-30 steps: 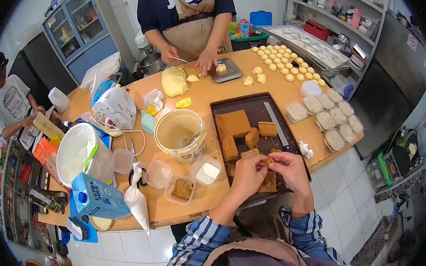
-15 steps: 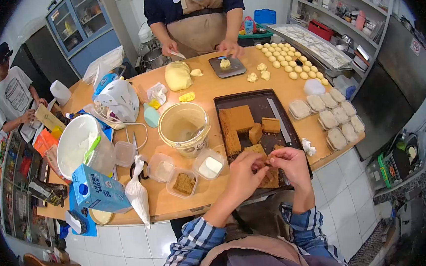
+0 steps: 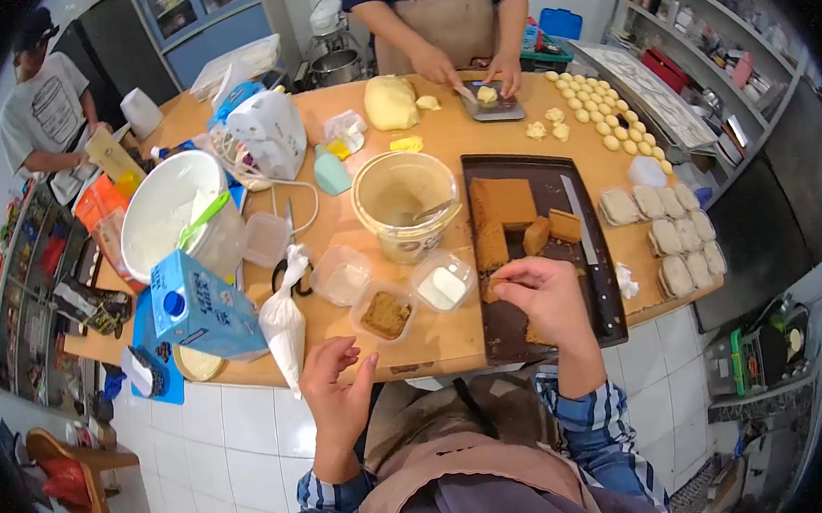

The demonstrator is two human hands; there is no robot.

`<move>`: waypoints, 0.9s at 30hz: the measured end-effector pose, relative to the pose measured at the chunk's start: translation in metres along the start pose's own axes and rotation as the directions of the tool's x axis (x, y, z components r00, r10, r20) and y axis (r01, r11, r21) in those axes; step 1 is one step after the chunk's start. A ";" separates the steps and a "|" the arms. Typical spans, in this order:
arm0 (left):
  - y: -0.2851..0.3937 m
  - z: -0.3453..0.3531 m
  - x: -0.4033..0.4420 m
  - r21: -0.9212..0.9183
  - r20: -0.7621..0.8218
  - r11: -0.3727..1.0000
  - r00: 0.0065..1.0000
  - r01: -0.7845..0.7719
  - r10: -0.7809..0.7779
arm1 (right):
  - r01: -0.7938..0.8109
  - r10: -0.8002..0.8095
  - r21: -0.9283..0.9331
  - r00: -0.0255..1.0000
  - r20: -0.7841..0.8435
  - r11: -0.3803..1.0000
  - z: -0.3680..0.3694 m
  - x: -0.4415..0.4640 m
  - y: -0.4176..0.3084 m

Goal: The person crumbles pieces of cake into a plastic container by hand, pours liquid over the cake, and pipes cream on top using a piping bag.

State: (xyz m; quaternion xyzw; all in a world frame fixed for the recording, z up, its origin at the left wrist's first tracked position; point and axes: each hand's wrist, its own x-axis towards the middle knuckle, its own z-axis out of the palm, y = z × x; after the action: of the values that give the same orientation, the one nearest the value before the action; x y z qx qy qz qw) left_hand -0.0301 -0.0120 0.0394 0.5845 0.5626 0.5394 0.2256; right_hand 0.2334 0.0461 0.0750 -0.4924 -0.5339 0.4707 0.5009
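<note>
My right hand (image 3: 550, 306) is over the dark baking tray (image 3: 599, 286), its thumb and fingers pinched on a small piece of brown cake, mostly hidden by the fingers. Blocks of brown sponge cake (image 3: 507, 200) and a long knife (image 3: 579, 216) lie on the tray. My left hand (image 3: 338, 395) is empty, fingers apart, in front of the table edge. Closest to it are a filled piping bag (image 3: 287, 327) and a clear plastic tub with brown cake inside (image 3: 386, 315). Beside that tub stands another tub holding white cream (image 3: 443, 289).
A large bucket (image 3: 405, 195) stands behind the tubs. At left are a white bowl (image 3: 166, 226) and a blue milk carton (image 3: 207, 304). Filled lidded boxes (image 3: 682, 242) sit at right. Across the table a co-worker's hands work dough over a scale (image 3: 496, 109).
My hands have parted. The left has moved left, away from the tray, and opened; the right stays over the tray, pinching cake. The view has shifted, and the co-worker's hands are now at the scale.
</note>
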 end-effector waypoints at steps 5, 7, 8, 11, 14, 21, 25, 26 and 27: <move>-0.006 -0.002 -0.003 0.111 0.025 0.993 0.999 -0.031 0.028 | 0.112 -0.079 -0.163 0.977 0.198 0.980 0.056 0.016 -0.003; -0.008 0.005 0.000 0.118 -0.005 0.991 0.998 -0.069 0.070 | 0.235 -0.167 -0.301 0.958 0.233 0.924 0.076 0.020 -0.001; -0.008 0.008 0.001 0.137 0.006 0.987 0.996 -0.086 0.086 | 0.291 -0.211 -0.375 0.948 0.240 0.880 0.084 0.022 -0.001; -0.014 0.015 0.003 0.183 0.028 0.973 0.990 -0.138 0.136 | 0.435 -0.358 -0.496 0.900 0.247 0.751 0.105 0.024 0.012; -0.007 0.014 0.011 0.287 0.057 0.928 0.971 -0.237 0.230 | 0.478 -0.380 -0.561 0.878 0.290 0.676 0.115 0.021 0.019; -0.008 0.014 0.022 0.328 0.170 0.912 0.965 -0.247 0.200 | 0.561 -0.472 -0.667 0.814 0.337 0.490 0.124 0.023 0.035; -0.007 0.012 0.025 0.342 0.222 0.902 0.955 -0.265 0.197 | 0.552 -0.494 -0.597 0.823 0.280 0.582 0.115 0.022 0.029; -0.006 0.012 0.026 0.346 0.236 0.900 0.953 -0.265 0.190 | 0.544 -0.496 -0.568 0.830 0.255 0.618 0.111 0.021 0.024; -0.005 0.011 0.027 0.353 0.252 0.897 0.950 -0.267 0.184 | 0.517 -0.476 -0.559 0.848 0.232 0.649 0.107 0.021 0.020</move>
State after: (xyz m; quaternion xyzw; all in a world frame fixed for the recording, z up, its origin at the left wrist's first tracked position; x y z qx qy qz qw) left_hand -0.0284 0.0180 0.0418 0.7328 0.5576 0.3765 0.1013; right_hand 0.1274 0.0672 0.0508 -0.4447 -0.7847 0.1363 0.4097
